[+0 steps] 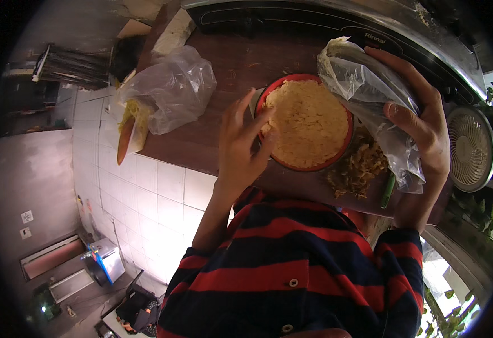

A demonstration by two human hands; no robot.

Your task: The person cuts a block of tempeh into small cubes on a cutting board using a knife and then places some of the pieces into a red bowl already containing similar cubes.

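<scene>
A round red dish (pixel 349 141) is filled with pale, crumbly dough (pixel 307 122) pressed nearly level out to the rim. My left hand (pixel 244 141) is at the dish's left side, its fingers apart and slightly blurred over the dough's edge; nothing shows in its grasp. On the other side, my right hand (pixel 426 122) grips a clear plastic bag (pixel 369 88). The bag's crumpled mouth, with pale residue inside, hangs over the dish's upper right rim. Brown peelings (pixel 362 169) lie in a heap below the bag, beside a green handle (pixel 388 191); the rest of that tool is hidden.
A Rinnai stove (pixel 314 25) borders the far side of the brown table (pixel 246 55). Toward the left stand another clear plastic bag (pixel 179 93) and a container with yellowish shreds (pixel 138 116) and a wooden utensil (pixel 125 141). A round fan (pixel 470 148) is at the right.
</scene>
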